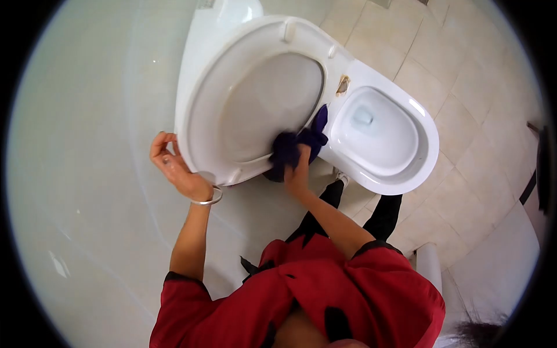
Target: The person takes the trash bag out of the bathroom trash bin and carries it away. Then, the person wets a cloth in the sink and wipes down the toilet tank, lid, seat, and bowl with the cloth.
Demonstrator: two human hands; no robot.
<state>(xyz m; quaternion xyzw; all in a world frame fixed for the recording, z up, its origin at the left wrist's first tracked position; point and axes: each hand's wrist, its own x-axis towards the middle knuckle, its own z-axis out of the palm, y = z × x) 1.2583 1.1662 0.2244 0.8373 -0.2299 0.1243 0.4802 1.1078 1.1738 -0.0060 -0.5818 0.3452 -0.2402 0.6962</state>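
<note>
The toilet seat (204,110) stands raised against the toilet lid (272,98), whose surface shows through the ring. My left hand (174,167), with a bracelet at the wrist, has its fingers curled at the left edge of the raised seat and lid. In my right hand (298,168) is a bunched dark purple cloth (284,151), pressed to the seat ring on its lower right side. A loose end of the cloth sticks up near the hinge side. To the right lies the open white toilet bowl (428,148), with a little water inside.
A brownish worn or stained patch (343,85) marks the bowl's back by the hinge. Pale floor tiles (476,116) spread to the right, and a smooth light wall (87,145) fills the left. A dark object (543,168) stands at the right edge.
</note>
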